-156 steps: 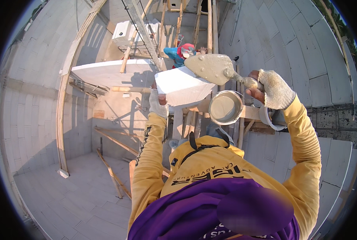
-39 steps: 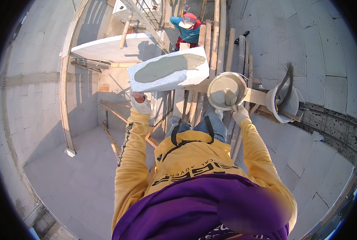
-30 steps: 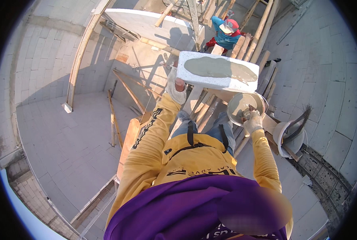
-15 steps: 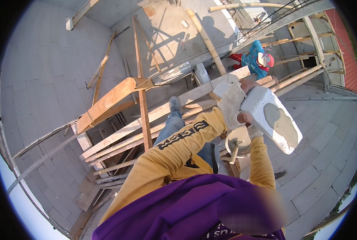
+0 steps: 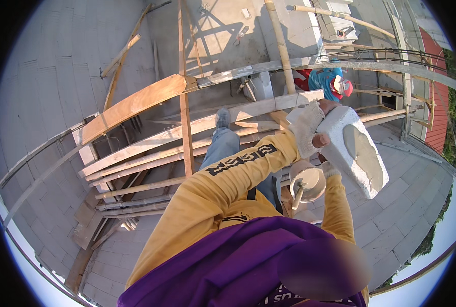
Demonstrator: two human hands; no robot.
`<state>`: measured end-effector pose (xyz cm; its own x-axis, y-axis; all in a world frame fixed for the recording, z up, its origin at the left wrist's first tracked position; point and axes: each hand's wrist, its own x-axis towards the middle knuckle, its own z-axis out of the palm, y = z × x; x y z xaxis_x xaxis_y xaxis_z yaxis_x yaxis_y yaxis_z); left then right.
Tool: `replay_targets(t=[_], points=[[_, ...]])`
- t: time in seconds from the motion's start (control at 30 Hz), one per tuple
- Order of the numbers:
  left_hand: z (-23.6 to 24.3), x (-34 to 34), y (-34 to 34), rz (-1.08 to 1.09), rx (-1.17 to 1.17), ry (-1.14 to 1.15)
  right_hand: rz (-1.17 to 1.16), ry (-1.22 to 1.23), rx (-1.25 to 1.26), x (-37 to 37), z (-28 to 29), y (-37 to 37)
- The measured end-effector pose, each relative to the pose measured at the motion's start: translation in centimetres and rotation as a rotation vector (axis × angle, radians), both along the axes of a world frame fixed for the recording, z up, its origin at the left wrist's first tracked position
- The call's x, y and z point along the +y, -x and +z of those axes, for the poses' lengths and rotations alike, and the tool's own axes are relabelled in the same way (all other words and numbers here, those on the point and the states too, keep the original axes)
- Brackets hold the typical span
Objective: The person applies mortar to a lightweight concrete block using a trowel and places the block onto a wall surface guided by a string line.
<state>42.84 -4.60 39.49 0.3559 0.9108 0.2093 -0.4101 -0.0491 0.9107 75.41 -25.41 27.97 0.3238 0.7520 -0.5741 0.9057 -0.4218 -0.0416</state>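
Between walls [image 5: 39,102], over planks [image 5: 269,108], left hand [image 5: 309,127] grips a block [image 5: 349,148]; right hand [image 5: 330,168] too hidden to tell.

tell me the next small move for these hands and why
Probably steady the block, mortar side up, as tipping it could smear that patch. The left hand grips one end, the right hand is close by its side, partly hidden, and the trowel rests in the bucket, so both seem free for it.
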Motion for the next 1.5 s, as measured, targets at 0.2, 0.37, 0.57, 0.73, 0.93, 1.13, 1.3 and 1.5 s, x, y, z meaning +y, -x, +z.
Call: replay_targets(t=[0.2, 0.37, 0.57, 0.73, 0.93, 1.13, 1.3, 1.5], points=[[-1.8, 0.1, 1.4, 0.008, 0.064, -0.081, 0.015, 0.032, -0.023, 1.8, 1.4, 1.6], [-1.7, 0.5, 2.8, 0.007, 0.093, -0.094, 0.015, 0.037, -0.018, 2.1, 1.9, 2.0], [-1.4, 0.9, 2.9, 0.04, 0.039, 0.002, 0.012, 0.023, 0.004, 3.4, 1.2, 1.9], [-2.2, 1.3, 1.8, 0.078, -0.011, 0.05, 0.021, 0.008, 0.052, 4.2, -0.1, 1.5], [-4.5, 0.4, -1.1, 0.172, 0.141, -0.042, 0.062, 0.014, 0.132, 4.0, -2.5, -0.1], [-1.8, 0.2, -4.6, 0.127, 0.113, -0.08, 0.083, -0.006, 0.177, 4.2, -4.0, -1.7], [0.2, 1.1, -5.8, 0.102, 0.217, -0.063, 0.072, -0.004, 0.187, 4.5, -3.8, -2.5], [-0.6, 2.0, -5.4, 0.154, 0.219, -0.052, 0.075, 0.027, 0.192, 4.0, -2.0, -2.3]])
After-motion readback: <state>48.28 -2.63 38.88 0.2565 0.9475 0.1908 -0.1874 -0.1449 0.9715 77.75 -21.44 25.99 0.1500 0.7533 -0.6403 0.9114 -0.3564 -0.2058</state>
